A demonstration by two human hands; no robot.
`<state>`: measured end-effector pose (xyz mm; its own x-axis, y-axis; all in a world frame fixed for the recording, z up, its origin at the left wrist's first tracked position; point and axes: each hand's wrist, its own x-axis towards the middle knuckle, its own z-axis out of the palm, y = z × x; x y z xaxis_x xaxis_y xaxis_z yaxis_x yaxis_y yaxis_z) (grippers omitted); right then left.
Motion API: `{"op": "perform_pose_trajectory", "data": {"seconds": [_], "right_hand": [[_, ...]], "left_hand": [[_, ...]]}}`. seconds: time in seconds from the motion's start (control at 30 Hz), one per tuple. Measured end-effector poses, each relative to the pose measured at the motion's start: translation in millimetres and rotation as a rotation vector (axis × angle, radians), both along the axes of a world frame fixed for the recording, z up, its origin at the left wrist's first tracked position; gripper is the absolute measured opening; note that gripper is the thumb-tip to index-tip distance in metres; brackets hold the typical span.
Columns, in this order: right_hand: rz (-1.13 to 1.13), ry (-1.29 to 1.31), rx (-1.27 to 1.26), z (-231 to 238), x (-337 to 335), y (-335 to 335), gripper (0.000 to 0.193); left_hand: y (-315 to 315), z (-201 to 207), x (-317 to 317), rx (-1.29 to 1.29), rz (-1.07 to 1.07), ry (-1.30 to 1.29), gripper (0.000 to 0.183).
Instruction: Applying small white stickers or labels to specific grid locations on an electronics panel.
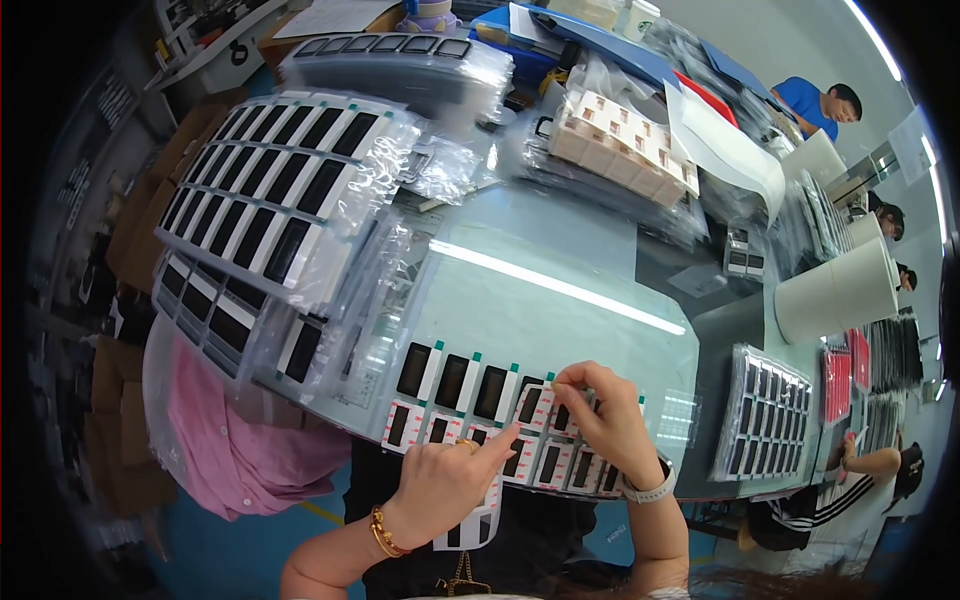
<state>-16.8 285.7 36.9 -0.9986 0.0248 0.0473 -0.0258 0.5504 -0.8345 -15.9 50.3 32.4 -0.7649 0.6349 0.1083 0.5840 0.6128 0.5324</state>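
Rows of black rectangular panels [452,381] with white side strips and green tabs lie along the near edge of the table. White adhesive frames with red print [403,425] cover the nearer row. My right hand [608,422] pinches the upper edge of one such frame [534,405] with thumb and index finger, over a panel. My left hand [448,482] is just left of it, index finger stretched against the panels and the other fingers curled. From beneath it, a white sheet with dark windows [462,533] hangs past the table edge, apparently held by the curled fingers.
Stacked clear trays of black panels [275,190] rise at the left. Behind are a cream moulded tray [622,145] and bagged stacks. At right stand a large white roll [838,290] and another panel tray [765,412]. Pink cloth [235,440] hangs at lower left. Other people work farther right.
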Motion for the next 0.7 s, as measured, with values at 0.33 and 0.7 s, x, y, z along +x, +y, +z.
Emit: {"op": "perform_pose_trajectory", "data": {"seconds": [0.33, 0.7], "right_hand": [[0.005, 0.023, 0.007, -0.1, 0.2, -0.3, 0.007], [0.035, 0.220, 0.190, -5.0, -5.4, 0.6, 0.012]], "left_hand": [[4.3, -0.8, -1.2, 0.005, -0.011, 0.014, 0.034], [6.7, 1.7, -1.7, 0.036, 0.010, 0.021, 0.031]]}}
